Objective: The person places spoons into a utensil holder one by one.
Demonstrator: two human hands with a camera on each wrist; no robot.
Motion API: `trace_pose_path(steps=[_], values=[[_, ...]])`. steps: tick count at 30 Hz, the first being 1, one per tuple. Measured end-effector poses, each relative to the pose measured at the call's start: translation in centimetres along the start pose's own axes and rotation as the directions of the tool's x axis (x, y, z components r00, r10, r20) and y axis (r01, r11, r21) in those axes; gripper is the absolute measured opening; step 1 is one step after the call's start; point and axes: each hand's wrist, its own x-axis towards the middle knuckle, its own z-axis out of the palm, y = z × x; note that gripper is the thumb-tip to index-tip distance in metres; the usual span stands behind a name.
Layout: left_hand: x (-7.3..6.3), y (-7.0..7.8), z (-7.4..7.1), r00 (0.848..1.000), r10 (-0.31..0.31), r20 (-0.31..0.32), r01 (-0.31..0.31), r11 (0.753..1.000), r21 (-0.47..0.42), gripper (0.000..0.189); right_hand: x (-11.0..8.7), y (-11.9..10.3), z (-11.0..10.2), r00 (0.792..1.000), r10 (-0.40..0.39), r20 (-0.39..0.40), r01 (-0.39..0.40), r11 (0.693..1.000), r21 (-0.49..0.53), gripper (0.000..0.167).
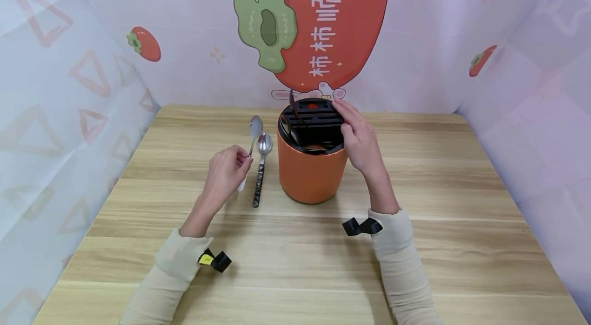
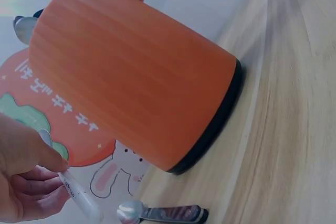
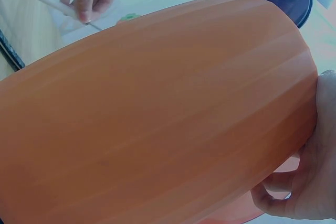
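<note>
My left hand (image 1: 226, 172) pinches a spoon (image 1: 256, 126) between thumb and fingers, its metal bowl pointing away and up. The spoon's white handle (image 2: 83, 199) sticks out below the fingers in the left wrist view. Just right of it on the table lies a second spoon (image 1: 259, 181) with a dark speckled handle. An orange utensil holder (image 1: 310, 176) with a black slotted insert (image 1: 318, 119) stands upright beside them. My right hand (image 1: 363, 145) grips the holder's rim at its right side, thumb over the edge. Utensils (image 1: 292, 102) lean in the holder's left part, partly hidden inside.
The wood-grain table (image 1: 461, 202) ends at a printed backdrop (image 1: 415, 58) close behind the holder. Cloth walls rise on the left and right. Each sleeve cuff carries a small black camera (image 1: 221, 262).
</note>
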Motion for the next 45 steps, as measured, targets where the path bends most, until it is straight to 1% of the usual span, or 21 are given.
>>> trace_pose_path(steps=[7,14,19,25,33,36,42,45], values=[[-0.5,1.3,-0.8,0.998,0.034,-0.055,-0.037,0.998,-0.052,0.013,0.0,-0.1,0.0,1.0,0.007,0.015,-0.007,1.0,-0.005,0.053],[-0.9,2.5,-1.5,0.994,0.061,-0.091,-0.069,0.994,-0.089,0.013,-0.1,-0.3,-0.1,1.0,0.009,0.016,-0.009,1.0,-0.005,0.053],[-1.1,3.4,-2.0,0.988,0.084,-0.129,-0.1,0.987,-0.126,0.013,-0.1,-0.2,-0.1,1.0,0.008,0.012,-0.008,1.0,-0.004,0.053],[-1.3,4.4,-2.4,0.978,0.119,-0.174,-0.147,0.976,-0.16,0.014,0.0,-0.2,0.0,1.0,0.009,0.01,-0.009,1.0,-0.004,0.053],[-1.6,5.6,-2.8,0.968,0.143,-0.206,-0.183,0.965,-0.191,0.016,0.0,0.0,0.0,1.0,0.005,0.009,-0.005,1.0,-0.007,0.053],[-1.7,6.1,-3.1,0.96,0.162,-0.226,-0.21,0.956,-0.204,0.016,0.0,0.0,0.1,1.0,0.003,0.009,-0.002,1.0,-0.007,0.053],[-1.7,7.2,-3.6,0.937,0.217,-0.275,-0.28,0.936,-0.213,0.015,0.0,0.0,0.0,1.0,0.005,0.012,-0.005,1.0,-0.004,0.053],[-1.7,7.7,-4.0,0.928,0.238,-0.288,-0.304,0.928,-0.214,0.016,0.0,0.0,0.0,1.0,0.004,0.012,-0.004,1.0,-0.003,0.053]])
